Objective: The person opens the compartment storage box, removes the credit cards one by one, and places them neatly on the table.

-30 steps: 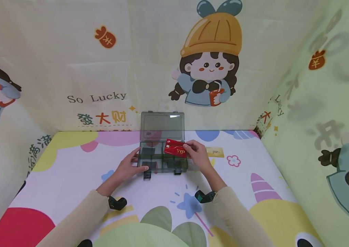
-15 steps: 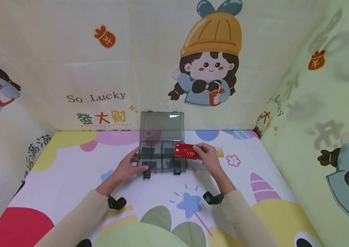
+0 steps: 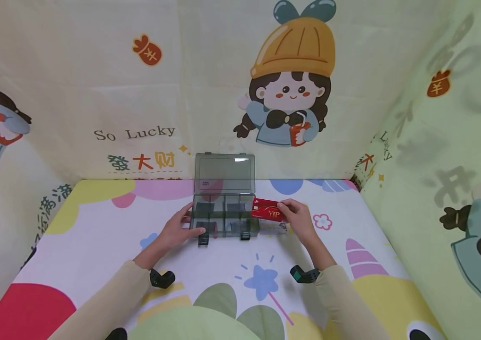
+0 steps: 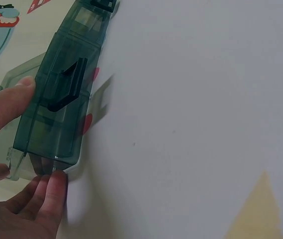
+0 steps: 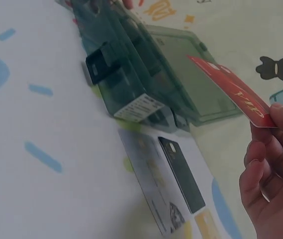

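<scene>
A see-through dark grey-green plastic compartment box (image 3: 224,232) stands on the table with its lid (image 3: 225,171) raised at the back. My left hand (image 3: 177,227) grips the box's left end; in the left wrist view the thumb (image 4: 19,92) lies at the top edge and the fingers (image 4: 54,194) are against the end wall. Between thumb and fingers my right hand (image 3: 301,221) pinches a red VIP card (image 3: 266,210) by its right edge. The card is held up by the box's right end, overlapping its rim in the head view.
In the right wrist view a silvery card (image 5: 145,172), a black card (image 5: 182,174) and a gold card (image 5: 207,225) lie beside the box's right end. Two black latches (image 3: 203,240) hang at the box front. A printed cloth wall (image 3: 206,94) rises close behind the lid.
My right hand has moved rightward with the red card, from over the box's compartments to its right end. The left hand and the box have stayed in place.
</scene>
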A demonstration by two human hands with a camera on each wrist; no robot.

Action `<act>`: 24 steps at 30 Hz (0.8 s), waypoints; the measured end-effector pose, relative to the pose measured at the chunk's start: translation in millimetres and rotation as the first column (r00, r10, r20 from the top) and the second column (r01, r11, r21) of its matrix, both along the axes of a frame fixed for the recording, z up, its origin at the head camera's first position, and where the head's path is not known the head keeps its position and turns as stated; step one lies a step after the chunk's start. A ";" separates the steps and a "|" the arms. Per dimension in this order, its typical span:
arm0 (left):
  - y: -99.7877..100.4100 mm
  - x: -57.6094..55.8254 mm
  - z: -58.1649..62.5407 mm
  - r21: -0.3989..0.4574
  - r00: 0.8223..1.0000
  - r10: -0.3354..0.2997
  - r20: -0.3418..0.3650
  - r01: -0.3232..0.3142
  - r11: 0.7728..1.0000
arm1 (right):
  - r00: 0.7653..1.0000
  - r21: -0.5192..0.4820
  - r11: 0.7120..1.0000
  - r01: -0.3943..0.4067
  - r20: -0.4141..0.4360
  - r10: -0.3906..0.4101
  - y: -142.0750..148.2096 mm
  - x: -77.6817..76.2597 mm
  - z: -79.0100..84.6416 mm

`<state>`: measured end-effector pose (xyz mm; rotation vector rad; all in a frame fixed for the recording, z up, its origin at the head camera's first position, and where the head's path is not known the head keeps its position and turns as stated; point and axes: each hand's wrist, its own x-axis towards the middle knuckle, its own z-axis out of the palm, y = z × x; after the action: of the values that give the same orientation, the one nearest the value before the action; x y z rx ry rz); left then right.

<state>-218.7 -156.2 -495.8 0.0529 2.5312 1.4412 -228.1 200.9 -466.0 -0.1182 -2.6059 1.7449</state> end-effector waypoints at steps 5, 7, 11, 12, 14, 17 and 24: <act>0.0 -0.1 0.3 -0.004 1.000 0.000 0.006 0.000 1.000 | 1.000 0.011 1.000 0.006 0.024 -0.006 13.6 -0.9 -3.3; 0.2 -0.2 0.4 -0.006 1.000 0.002 0.009 -0.002 1.000 | 1.000 0.017 1.000 0.009 0.027 -0.009 19.3 -0.7 -4.9; 0.0 0.0 0.1 -0.011 1.000 0.010 0.013 -0.010 1.000 | 1.000 0.033 0.999 0.016 0.026 -0.017 29.5 0.7 -7.8; -0.2 0.3 0.1 -0.011 1.000 0.012 0.013 -0.012 1.000 | 0.999 0.037 0.999 0.018 0.029 -0.019 31.7 1.3 -8.3; -0.6 0.6 -0.3 -0.013 1.000 0.011 0.015 -0.011 1.000 | 0.999 0.046 0.999 0.022 0.041 -0.024 36.4 2.4 -9.2; -0.9 1.4 -0.6 -0.027 1.000 0.005 0.021 -0.004 1.000 | 0.995 0.072 0.997 0.041 0.084 -0.047 44.2 4.7 -10.6; 1.8 -1.2 1.1 -0.024 1.000 -0.004 0.012 0.004 1.000 | 0.991 0.077 0.995 0.057 0.120 -0.066 65.4 4.4 -13.7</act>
<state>-219.9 -154.4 -494.7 0.0455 2.5372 1.4049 -223.7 266.2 -479.7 -0.3119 -2.7152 1.6706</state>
